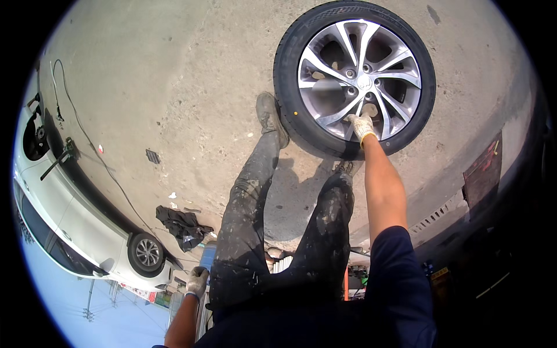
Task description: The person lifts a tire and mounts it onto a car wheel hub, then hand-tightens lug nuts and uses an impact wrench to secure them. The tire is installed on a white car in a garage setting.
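A car wheel (422, 87), a black tyre on a silver multi-spoke alloy rim, takes up the upper right, just beyond my feet. My right hand (362, 123), in a whitish work glove with a yellow cuff, reaches to the near side of the rim. Its fingers are closed around a lower spoke (357, 109); the fingertips are partly hidden behind the spoke. Down at my left thigh is my left hand (197, 282), gloved too, with its fingers curled in. Whatever it may hold is hidden. A blue object (208, 255) shows just beyond that hand.
A white car (75, 214) stands at the left, one of its wheel wells without a wheel and a jack (68, 149) beside it. Across the concrete runs a thin hose (98, 156). Dark cloth (181, 226) lies near my left leg; a drain grate (432, 223) is at the right.
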A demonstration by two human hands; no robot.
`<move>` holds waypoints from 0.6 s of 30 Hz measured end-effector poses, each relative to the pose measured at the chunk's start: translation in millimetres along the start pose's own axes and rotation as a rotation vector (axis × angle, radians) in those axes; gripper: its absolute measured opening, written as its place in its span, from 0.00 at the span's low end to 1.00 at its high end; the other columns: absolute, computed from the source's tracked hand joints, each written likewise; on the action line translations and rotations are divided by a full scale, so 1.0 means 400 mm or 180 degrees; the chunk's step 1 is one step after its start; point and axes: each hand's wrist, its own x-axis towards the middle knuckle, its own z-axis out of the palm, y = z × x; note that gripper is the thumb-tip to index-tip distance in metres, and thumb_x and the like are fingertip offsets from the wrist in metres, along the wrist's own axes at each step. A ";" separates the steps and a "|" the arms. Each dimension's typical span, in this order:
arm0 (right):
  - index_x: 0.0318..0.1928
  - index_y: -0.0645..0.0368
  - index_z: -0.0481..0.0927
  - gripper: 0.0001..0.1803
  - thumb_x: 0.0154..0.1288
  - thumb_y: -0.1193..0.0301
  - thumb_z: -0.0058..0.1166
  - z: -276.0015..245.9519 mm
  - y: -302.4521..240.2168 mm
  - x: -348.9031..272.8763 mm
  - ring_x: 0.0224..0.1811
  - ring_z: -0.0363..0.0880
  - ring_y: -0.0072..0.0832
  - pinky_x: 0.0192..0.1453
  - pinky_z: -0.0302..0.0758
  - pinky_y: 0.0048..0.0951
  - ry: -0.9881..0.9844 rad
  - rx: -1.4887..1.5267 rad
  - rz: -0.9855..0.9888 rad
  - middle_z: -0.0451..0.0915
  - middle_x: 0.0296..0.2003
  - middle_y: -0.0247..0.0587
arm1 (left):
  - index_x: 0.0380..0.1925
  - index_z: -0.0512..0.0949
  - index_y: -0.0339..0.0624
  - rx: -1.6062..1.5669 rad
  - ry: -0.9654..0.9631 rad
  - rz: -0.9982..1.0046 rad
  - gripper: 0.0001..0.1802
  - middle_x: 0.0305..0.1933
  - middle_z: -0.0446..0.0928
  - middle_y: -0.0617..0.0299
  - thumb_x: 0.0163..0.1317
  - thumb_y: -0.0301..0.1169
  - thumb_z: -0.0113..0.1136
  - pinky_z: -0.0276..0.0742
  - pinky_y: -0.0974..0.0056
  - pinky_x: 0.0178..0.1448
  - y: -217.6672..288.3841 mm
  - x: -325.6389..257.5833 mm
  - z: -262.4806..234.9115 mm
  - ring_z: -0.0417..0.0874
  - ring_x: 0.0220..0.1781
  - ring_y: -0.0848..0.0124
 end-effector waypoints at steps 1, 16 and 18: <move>0.64 0.73 0.71 0.44 0.53 0.55 0.65 0.018 0.026 0.014 0.64 0.76 0.54 0.68 0.70 0.40 0.0100 -0.0168 0.0132 0.77 0.58 0.71 | 0.45 0.81 0.37 0.0136 -0.0049 0.0076 0.13 0.38 0.84 0.58 0.65 0.32 0.64 0.79 0.63 0.49 0.113 -0.013 -0.028 0.83 0.40 0.70; 0.64 0.62 0.77 0.37 0.68 0.43 0.51 -0.373 -0.823 -0.386 0.62 0.79 0.44 0.67 0.70 0.38 -0.0535 -0.1869 -0.1342 0.80 0.59 0.57 | 0.79 0.37 0.42 -0.3881 -0.3020 0.0550 0.60 0.82 0.50 0.50 0.64 0.61 0.63 0.55 0.53 0.80 1.277 -0.347 0.432 0.56 0.80 0.55; 0.65 0.60 0.76 0.38 0.69 0.41 0.50 -0.407 -0.905 -0.491 0.67 0.75 0.48 0.71 0.67 0.41 -0.0651 -0.1925 -0.1658 0.78 0.62 0.57 | 0.79 0.41 0.39 -0.3941 -0.2134 0.0548 0.62 0.80 0.53 0.48 0.61 0.62 0.65 0.56 0.55 0.79 1.339 -0.324 0.377 0.58 0.79 0.55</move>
